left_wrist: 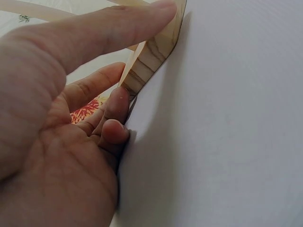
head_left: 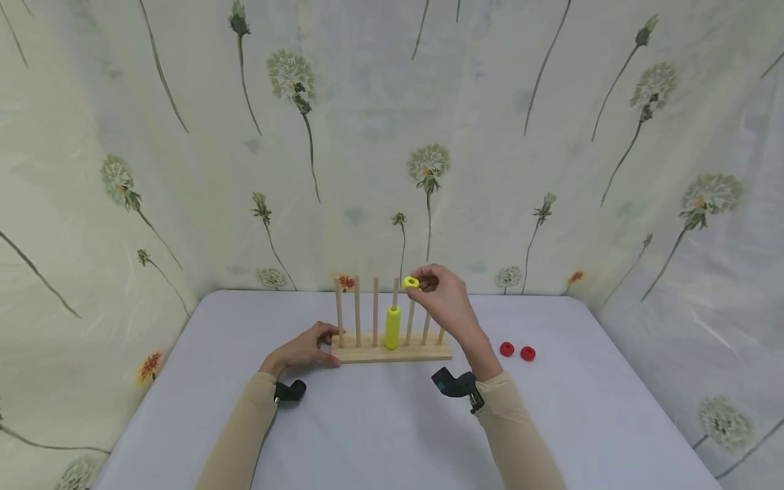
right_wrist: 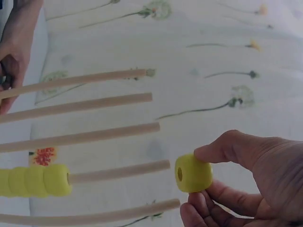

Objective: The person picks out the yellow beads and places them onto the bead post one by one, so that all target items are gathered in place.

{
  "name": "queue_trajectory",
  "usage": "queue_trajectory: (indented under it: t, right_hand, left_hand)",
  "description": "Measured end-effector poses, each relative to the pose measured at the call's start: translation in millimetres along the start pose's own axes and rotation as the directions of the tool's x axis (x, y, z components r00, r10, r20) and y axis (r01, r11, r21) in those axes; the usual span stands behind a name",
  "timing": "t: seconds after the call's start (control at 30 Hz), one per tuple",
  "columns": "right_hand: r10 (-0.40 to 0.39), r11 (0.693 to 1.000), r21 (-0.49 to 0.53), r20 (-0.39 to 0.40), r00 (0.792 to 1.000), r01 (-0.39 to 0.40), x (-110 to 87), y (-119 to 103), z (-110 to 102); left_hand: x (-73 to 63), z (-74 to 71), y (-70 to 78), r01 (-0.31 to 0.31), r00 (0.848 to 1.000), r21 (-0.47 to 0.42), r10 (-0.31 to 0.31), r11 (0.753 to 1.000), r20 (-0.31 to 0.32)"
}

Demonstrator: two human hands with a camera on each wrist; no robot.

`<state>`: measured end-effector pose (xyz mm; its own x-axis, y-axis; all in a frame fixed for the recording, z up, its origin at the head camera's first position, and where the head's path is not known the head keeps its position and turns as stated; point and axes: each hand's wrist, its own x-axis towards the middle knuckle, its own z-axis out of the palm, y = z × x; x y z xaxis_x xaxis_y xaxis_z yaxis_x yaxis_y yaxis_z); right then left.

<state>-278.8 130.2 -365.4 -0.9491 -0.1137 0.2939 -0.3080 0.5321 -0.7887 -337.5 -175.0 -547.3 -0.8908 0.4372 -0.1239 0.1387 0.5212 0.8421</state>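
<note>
A wooden peg stand point(head_left: 367, 354) with a row of several upright pegs is on the table. A stack of yellow beads point(head_left: 393, 329) sits on its middle peg, with the bare top of that peg point(right_wrist: 123, 171) rising above it. My left hand point(head_left: 302, 348) grips the left end of the base, thumb at the front and fingers behind. My right hand point(head_left: 448, 301) pinches one yellow bead point(right_wrist: 198, 173) between thumb and fingers. In the right wrist view, the bead's hole faces the middle peg's tip, a small gap apart.
Two red beads point(head_left: 506, 349) lie on the white table point(head_left: 380, 422) to the right of the stand. Behind the table hangs a curtain point(head_left: 367, 136) printed with dandelions. The other pegs point(head_left: 376, 309) are bare.
</note>
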Motion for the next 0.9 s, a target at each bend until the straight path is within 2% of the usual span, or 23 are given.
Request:
queue_trajectory:
  t: [0.37,0.6,0.9]
  right_hand:
    - [0.002,0.998,-0.061,-0.024,1.0,-0.003,22.3,-15.8,12.0]
    - [-0.025,0.995,-0.093,-0.016,1.0,0.023,25.0,-17.3,13.7]
    - [0.004,0.994,-0.11,0.005,1.0,-0.003,28.7,-21.1,14.6]
  left_hand:
    - [-1.2,-0.2,1.4,0.003,1.0,-0.001,-0.003,1.0,-0.004]
    - [-2.0,-0.5,1.9,0.002,1.0,-0.002,-0.002,1.0,-0.01]
    - [-2.1,1.0,2.0,-0.017,1.0,0.006,0.018,1.0,-0.017]
